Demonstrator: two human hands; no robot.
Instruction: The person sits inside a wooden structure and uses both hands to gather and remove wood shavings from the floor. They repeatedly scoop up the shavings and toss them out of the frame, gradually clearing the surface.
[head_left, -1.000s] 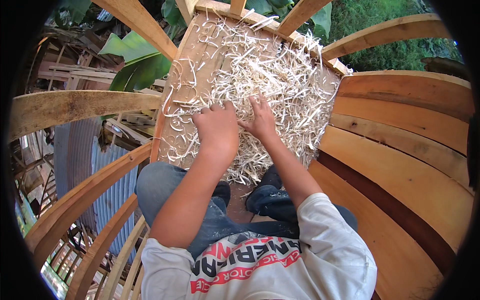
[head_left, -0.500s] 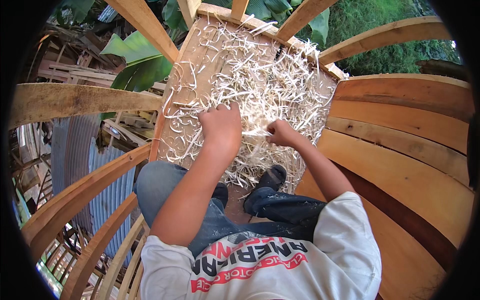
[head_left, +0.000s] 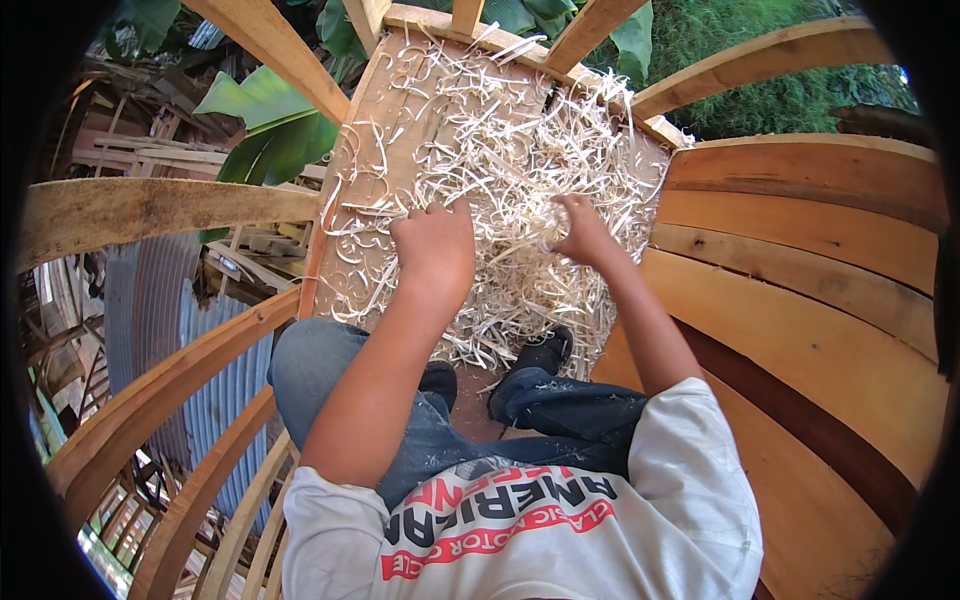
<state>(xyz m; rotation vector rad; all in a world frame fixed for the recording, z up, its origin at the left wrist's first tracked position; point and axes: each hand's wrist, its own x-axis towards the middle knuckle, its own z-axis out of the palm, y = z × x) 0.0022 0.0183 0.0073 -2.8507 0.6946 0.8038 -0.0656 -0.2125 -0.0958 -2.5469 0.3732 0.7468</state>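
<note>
Pale, curly wood shavings (head_left: 500, 160) are heaped over the plank floor (head_left: 395, 110) ahead of me. Over the left side of the heap, my left hand (head_left: 436, 243) is closed, knuckles up and fingers curled under. Whatever it may hold is hidden beneath it. To its right, my right hand (head_left: 588, 232) has thumb and fingers spread apart above the shavings, with thin strands right beside the fingertips. I cannot tell whether those strands touch the hand.
Slanting wooden slats (head_left: 170, 207) rise on the left and at the far end. Stacked broad boards (head_left: 800, 300) form the right side. My shoes (head_left: 545, 352) stand at the heap's near edge. Corrugated metal sheets (head_left: 220, 390) and banana leaves (head_left: 275, 130) lie outside the frame.
My right hand has moved slightly up and to the right, and its curled fingers have opened. My left hand has barely moved and stays closed.
</note>
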